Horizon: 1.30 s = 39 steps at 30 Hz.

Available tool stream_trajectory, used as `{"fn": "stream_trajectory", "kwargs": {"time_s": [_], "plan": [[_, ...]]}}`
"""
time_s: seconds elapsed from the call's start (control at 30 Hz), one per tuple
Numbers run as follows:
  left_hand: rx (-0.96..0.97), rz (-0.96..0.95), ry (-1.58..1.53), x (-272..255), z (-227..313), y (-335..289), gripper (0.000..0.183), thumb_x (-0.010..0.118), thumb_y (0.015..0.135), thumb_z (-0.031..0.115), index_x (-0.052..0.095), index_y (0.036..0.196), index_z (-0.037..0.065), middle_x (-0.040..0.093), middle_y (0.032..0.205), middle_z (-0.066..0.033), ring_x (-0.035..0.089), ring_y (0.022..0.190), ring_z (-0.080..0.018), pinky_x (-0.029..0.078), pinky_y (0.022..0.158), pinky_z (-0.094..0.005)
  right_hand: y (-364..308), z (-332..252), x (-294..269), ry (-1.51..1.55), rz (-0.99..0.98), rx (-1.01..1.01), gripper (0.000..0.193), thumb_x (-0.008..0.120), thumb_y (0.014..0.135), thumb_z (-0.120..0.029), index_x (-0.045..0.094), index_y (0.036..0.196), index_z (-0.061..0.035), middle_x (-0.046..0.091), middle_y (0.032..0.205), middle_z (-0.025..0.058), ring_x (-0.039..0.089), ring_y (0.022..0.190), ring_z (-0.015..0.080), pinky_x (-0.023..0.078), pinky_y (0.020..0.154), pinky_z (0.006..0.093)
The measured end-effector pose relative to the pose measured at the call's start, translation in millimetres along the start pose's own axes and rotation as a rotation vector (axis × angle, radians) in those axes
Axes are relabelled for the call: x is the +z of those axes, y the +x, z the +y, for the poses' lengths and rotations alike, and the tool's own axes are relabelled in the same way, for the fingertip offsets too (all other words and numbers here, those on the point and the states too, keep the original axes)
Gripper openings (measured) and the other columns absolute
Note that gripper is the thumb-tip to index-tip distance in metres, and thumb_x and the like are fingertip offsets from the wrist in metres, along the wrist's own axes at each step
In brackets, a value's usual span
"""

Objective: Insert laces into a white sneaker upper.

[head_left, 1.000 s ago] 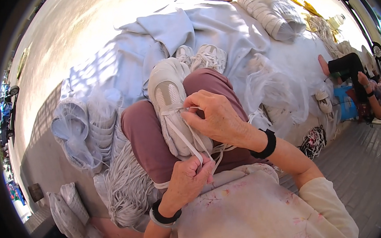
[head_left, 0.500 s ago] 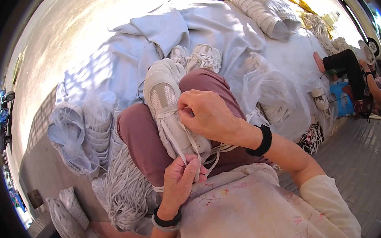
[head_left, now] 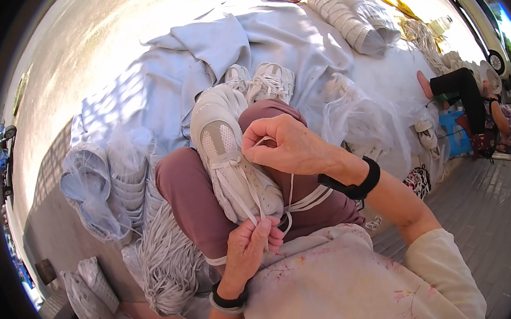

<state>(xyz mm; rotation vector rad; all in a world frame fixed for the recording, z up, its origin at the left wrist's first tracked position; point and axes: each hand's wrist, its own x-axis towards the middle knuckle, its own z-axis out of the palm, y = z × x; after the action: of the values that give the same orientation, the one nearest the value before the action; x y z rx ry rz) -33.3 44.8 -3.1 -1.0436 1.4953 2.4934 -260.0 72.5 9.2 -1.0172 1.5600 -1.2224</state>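
A white sneaker point(head_left: 216, 148) with mesh at the toe lies across my lap, toe pointing away from me. Its flat white shoelace point(head_left: 243, 185) runs from the lower eyelets back toward my body. My left hand point(head_left: 249, 245) pinches the lace near the heel end of the shoe. Just right of the toe, my right hand point(head_left: 289, 144) is closed in a pinch, with a piece of lace showing between thumb and forefinger. Another length of lace hangs below the right hand and loops over my right thigh.
Beyond my knees stand laced sneakers point(head_left: 271, 82) on a pale cloth point(head_left: 178, 71). Bagged shoe parts point(head_left: 103, 178) and a bundle of white laces point(head_left: 171, 260) lie at my left. Stacked shoe uppers point(head_left: 348, 24) are at the back. Another person point(head_left: 510, 124) sits at far right.
My right hand has lifted slightly off the shoe's lacing and turned, with lace now between its fingers. The left hand has moved slightly right and down, still holding lace.
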Motion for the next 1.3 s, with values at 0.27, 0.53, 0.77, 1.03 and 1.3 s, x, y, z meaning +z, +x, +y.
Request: {"fn": "stream_trajectory", "kwargs": {"time_s": [0.27, 0.53, 0.77, 1.03, 1.3], "plan": [[0.015, -0.003, 0.019, 2, 2, 0, 0.03, 0.048, 0.098, 0.024, 0.06, 0.103, -0.003, 0.064, 0.079, -0.0085, 0.062, 0.068, -0.0133, 0.053, 0.063, -0.0254, -6, 17, 39, -0.336, 0.261, -0.327, 0.013, 0.064, 0.076, -0.012, 0.059, 0.085, -0.0024, 0.054, 0.073, 0.008, 0.055, 0.063, 0.0205, 0.044, 0.057, 0.0332], [-0.01, 0.015, -0.057, 1, -8, -2, 0.033, 0.048, 0.098, 0.028, 0.06, 0.103, -0.003, 0.064, 0.079, -0.0084, 0.063, 0.07, -0.0134, 0.053, 0.064, -0.0261, 12, -25, 0, -0.295, -0.358, 0.165, 0.019, 0.062, 0.076, -0.016, 0.053, 0.068, -0.0019, 0.044, 0.056, 0.0043, 0.044, 0.053, 0.013, 0.036, 0.05, 0.03], [0.003, 0.006, -0.054, -1, -6, 1, 0.032, 0.048, 0.099, 0.024, 0.062, 0.104, -0.004, 0.064, 0.078, -0.0062, 0.061, 0.068, -0.0105, 0.051, 0.061, -0.0235, 4, -12, 7, -0.503, -0.029, -0.13, 0.008, 0.063, 0.074, -0.007, 0.056, 0.075, -0.0021, 0.054, 0.069, 0.0074, 0.051, 0.058, 0.0202, 0.041, 0.055, 0.0322], [-0.001, 0.113, -0.134, 4, 4, -10, 0.022, 0.05, 0.097, 0.019, 0.056, 0.099, -0.002, 0.061, 0.065, -0.0051, 0.058, 0.057, -0.0089, 0.047, 0.053, -0.0216, -2, 3, 37, -0.418, 0.416, -0.361, 0.009, 0.057, 0.077, -0.001, 0.058, 0.087, -0.0026, 0.055, 0.072, 0.0061, 0.057, 0.059, 0.0219, 0.045, 0.054, 0.0324], [0.073, 0.102, 0.053, -4, 11, -17, 0.019, 0.055, 0.094, 0.015, 0.057, 0.081, 0.001, 0.061, 0.061, -0.0034, 0.056, 0.054, -0.0066, 0.046, 0.052, -0.0201, 3, 8, -1, 0.904, -0.265, 0.446, 0.013, 0.059, 0.08, 0.0, 0.059, 0.093, -0.0012, 0.048, 0.071, -0.0058, 0.041, 0.06, -0.0004, 0.034, 0.052, 0.0155]]}}
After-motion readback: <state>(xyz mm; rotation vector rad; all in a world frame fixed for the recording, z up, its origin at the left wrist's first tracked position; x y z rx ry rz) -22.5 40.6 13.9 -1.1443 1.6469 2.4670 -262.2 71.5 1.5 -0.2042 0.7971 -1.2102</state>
